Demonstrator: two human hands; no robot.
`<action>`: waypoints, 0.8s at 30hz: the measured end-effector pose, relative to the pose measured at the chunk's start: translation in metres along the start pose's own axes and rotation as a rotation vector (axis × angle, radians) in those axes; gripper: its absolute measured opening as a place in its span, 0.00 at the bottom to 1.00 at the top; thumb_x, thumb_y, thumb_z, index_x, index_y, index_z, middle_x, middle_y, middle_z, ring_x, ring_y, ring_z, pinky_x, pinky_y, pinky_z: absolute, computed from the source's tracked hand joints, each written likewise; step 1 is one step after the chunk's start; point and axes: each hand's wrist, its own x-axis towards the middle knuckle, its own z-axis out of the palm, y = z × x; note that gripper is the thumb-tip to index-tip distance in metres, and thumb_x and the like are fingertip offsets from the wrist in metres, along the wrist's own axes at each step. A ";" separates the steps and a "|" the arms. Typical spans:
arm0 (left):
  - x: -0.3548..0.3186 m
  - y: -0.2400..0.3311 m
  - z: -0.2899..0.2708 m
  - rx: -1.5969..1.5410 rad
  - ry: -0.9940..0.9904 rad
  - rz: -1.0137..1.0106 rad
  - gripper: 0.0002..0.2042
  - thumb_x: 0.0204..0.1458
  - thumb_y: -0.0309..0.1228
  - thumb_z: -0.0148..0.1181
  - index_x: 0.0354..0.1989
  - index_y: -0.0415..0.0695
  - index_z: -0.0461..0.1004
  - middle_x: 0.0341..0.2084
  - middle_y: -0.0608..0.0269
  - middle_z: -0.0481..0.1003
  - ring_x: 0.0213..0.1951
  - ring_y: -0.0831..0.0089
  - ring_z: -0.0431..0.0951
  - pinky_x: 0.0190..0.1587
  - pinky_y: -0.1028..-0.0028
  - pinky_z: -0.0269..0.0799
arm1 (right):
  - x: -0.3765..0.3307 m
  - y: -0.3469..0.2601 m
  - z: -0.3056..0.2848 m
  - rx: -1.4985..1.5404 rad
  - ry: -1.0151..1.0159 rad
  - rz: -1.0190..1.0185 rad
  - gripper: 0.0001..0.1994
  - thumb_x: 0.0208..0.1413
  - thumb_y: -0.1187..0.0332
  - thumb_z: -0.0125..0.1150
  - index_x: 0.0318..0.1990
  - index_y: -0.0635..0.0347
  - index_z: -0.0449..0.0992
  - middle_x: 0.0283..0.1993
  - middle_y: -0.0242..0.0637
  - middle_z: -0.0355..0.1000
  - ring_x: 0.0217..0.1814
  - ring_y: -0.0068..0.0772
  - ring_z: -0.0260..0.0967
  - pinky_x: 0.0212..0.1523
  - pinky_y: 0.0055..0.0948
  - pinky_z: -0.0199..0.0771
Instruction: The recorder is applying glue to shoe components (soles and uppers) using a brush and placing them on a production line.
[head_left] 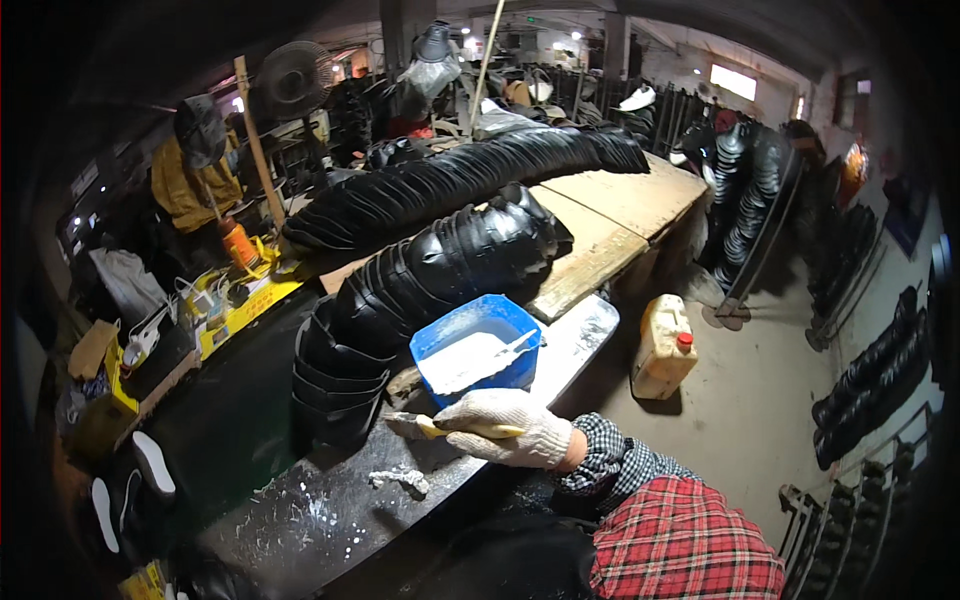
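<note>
My right hand point(510, 428), in a white knitted glove, is closed round the yellow handle of a flat paintbrush point(425, 427). The bristles point left, over the dark, white-spattered bench point(300, 520). Just beyond the glove stands a blue tub point(430, 345) of thick white paste point(462, 362), with a white-coated stick point(510, 350) lying across the paste. To the left of the tub, a long nested row of black shoe uppers point(400, 290) curves away from me. A crumpled white strip point(402, 482) lies on the bench below the brush. No part of my left hand shows.
Behind, another row of black uppers point(470, 170) lies along a wooden tabletop point(600, 215). On the floor to the right stands a yellowish jerrycan point(662, 350) with a red cap. Pale shoe soles point(153, 463) are at the left, near a yellow-edged machine bench point(250, 305). Racks point(850, 510) line the right wall.
</note>
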 end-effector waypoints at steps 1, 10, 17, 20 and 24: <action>0.002 0.004 -0.002 -0.037 -0.012 -0.018 0.20 0.57 0.45 0.56 0.46 0.38 0.75 0.39 0.50 0.78 0.42 0.62 0.76 0.45 0.68 0.73 | -0.005 0.000 -0.003 0.025 -0.009 0.041 0.13 0.55 0.70 0.65 0.48 0.62 0.76 0.41 0.43 0.76 0.42 0.40 0.75 0.43 0.32 0.75; -0.010 0.016 0.005 -0.530 -0.104 -0.437 0.17 0.60 0.38 0.53 0.48 0.35 0.72 0.38 0.53 0.77 0.38 0.66 0.77 0.42 0.72 0.75 | -0.010 0.028 -0.051 0.035 0.102 -0.033 0.11 0.57 0.73 0.62 0.48 0.59 0.77 0.42 0.39 0.76 0.45 0.35 0.74 0.47 0.31 0.73; -0.084 0.093 0.062 -1.247 -0.204 -0.954 0.14 0.65 0.41 0.46 0.37 0.44 0.73 0.32 0.63 0.74 0.35 0.81 0.74 0.34 0.77 0.73 | 0.033 0.068 -0.098 -0.281 0.299 0.312 0.14 0.55 0.58 0.66 0.33 0.61 0.79 0.26 0.41 0.76 0.28 0.35 0.76 0.30 0.28 0.74; -0.120 0.118 0.115 -1.009 -0.123 -0.670 0.13 0.64 0.35 0.50 0.33 0.38 0.73 0.33 0.61 0.72 0.34 0.73 0.71 0.37 0.73 0.69 | 0.048 0.118 -0.082 -0.553 -0.021 0.338 0.18 0.54 0.50 0.64 0.31 0.58 0.78 0.27 0.45 0.75 0.27 0.48 0.74 0.29 0.36 0.73; -0.150 0.102 0.136 -0.376 -0.119 0.089 0.11 0.61 0.27 0.53 0.28 0.35 0.76 0.21 0.57 0.70 0.21 0.65 0.68 0.25 0.70 0.62 | 0.026 0.080 -0.090 -0.240 0.226 0.339 0.09 0.57 0.65 0.64 0.34 0.62 0.78 0.23 0.32 0.71 0.27 0.18 0.66 0.28 0.23 0.67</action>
